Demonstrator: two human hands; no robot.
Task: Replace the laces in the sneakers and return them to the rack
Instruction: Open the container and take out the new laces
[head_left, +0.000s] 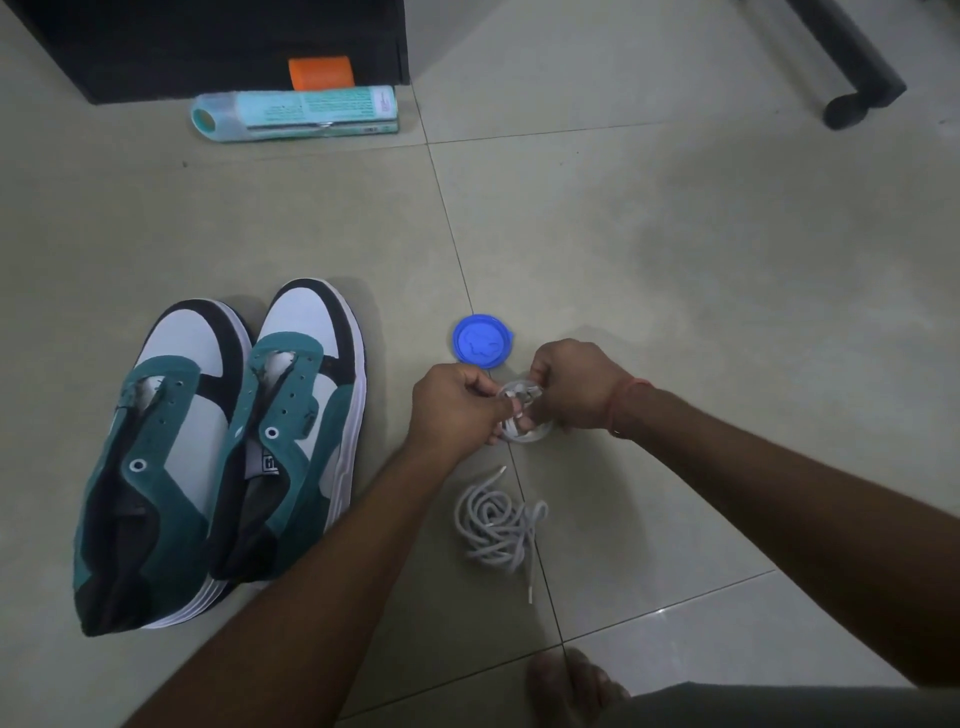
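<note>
A white lace (519, 410) is being held between both hands, just above the floor and a little to the right of the pair of sneakers. The left hand (457, 410) is pinching it with curled fingers, and the right hand (574, 387) is gripping it from the other side, fingers curled too; the two hands are almost touching. The lace seems to be sitting in or against a small clear container (537, 434) under the hands, though most of that is hidden. A red thread (626, 402) is circling the right wrist.

Just below the hands, a second lace (493, 525), greyish white, is lying in a loose tangle on the floor, one end trailing toward the camera. A round blue lid (480, 341) is lying flat just beyond the hands, apart from them.

The two sneakers (223, 447), teal, white and black, are standing side by side to the left with toes pointing away, their eyelets bare. The left forearm is passing close by the nearer shoe's heel.

Farther back, a pale teal box (296, 111) is lying on its side in front of a black cabinet (208, 47), with something orange (321, 71) behind it. A dark chair leg with a wheel (852, 104) is showing at the upper right. The floor (675, 234) is large beige tile with thin seams. A bare foot (576, 686) is resting at the bottom edge.
</note>
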